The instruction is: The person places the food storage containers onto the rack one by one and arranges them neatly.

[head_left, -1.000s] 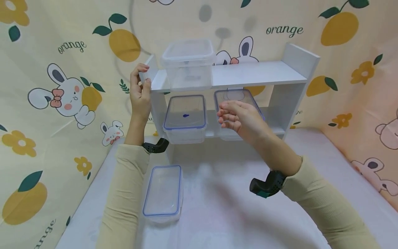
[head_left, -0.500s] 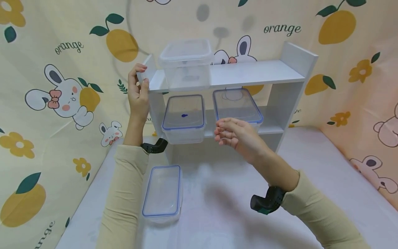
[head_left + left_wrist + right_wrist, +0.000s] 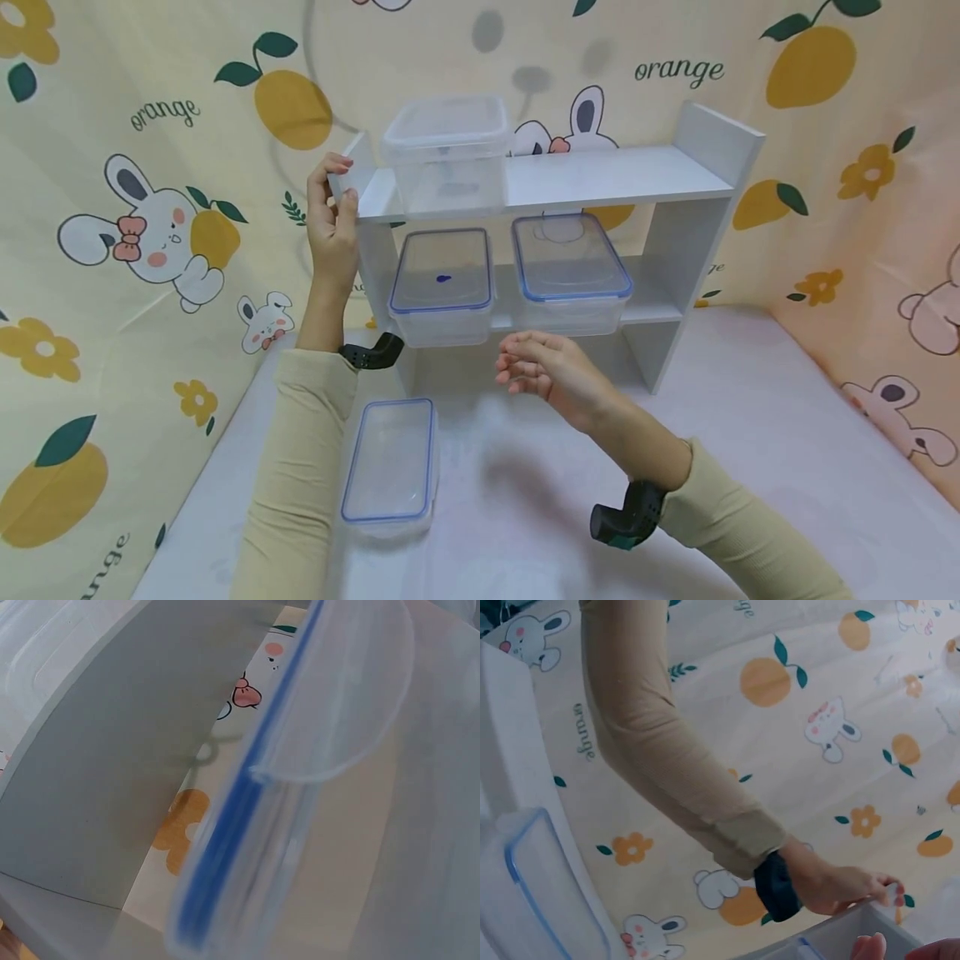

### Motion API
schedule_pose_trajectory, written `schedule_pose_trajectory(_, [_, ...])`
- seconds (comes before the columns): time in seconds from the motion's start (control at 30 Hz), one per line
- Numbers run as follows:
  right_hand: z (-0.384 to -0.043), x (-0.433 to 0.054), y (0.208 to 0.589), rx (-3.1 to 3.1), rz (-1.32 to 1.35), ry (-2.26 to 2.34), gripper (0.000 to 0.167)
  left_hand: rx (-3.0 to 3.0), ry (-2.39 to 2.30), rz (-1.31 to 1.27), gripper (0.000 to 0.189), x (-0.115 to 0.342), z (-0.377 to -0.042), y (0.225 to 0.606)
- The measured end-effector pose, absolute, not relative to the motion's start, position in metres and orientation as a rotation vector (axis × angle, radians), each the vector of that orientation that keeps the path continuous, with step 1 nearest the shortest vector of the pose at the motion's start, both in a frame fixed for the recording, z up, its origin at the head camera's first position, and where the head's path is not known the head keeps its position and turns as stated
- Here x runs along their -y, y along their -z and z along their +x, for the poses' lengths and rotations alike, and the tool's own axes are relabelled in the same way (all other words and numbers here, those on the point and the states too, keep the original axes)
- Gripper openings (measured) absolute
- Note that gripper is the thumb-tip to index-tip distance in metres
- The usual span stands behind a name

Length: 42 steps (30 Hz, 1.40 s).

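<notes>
My left hand (image 3: 333,229) grips the upper left side panel (image 3: 360,171) of a white shelf unit, its fingers over the panel's edge. My right hand (image 3: 551,375) is in the air below the middle shelf, fingers loosely bent and holding nothing. Just above it, a clear container with a blue-rimmed lid (image 3: 573,258) sits on the middle shelf. Left of that stands a similar blue-rimmed container (image 3: 442,279), also visible close up in the left wrist view as a blue-edged container (image 3: 247,780). Fingertips (image 3: 868,949) of the right hand show low in the right wrist view.
A clear container with a whitish lid (image 3: 448,154) stands on the top shelf (image 3: 615,175), near its left end. Another blue-rimmed container (image 3: 392,462) lies on the white table (image 3: 517,533) between the forearms. A printed cloth (image 3: 187,50) hangs behind and at the sides.
My right hand has moved down and slightly left, away from the right container on the middle shelf, which is now in full view. The left hand stays on the side panel.
</notes>
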State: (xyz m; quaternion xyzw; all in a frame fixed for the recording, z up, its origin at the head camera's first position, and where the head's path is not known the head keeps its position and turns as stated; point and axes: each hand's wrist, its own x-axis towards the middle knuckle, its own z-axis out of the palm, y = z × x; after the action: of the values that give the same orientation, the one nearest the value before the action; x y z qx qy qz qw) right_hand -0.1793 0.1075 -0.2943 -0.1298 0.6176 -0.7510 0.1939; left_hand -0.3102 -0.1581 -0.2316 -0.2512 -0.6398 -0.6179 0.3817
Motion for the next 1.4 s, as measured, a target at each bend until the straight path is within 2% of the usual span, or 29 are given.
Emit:
schedule_pose_trajectory(0.53, [-0.175,-0.094,0.329,-1.713,-0.35,2.038,0.012,1.636,1.57,-0.64,0.029,0.159,-0.312,0.231])
schedule_pose_trajectory(0.93, [-0.177,-0.083,0.36,-1.699,-0.23,1.988,0.019,1.648,1.567,-0.637,0.029,0.157,-0.311,0.231])
schedule_pose_trajectory(1.4, [-0.174,-0.069,0.391,-1.622,-0.125,1.978,0.01,1.636,1.579,-0.644,0.029,0.159,-0.312,0.232])
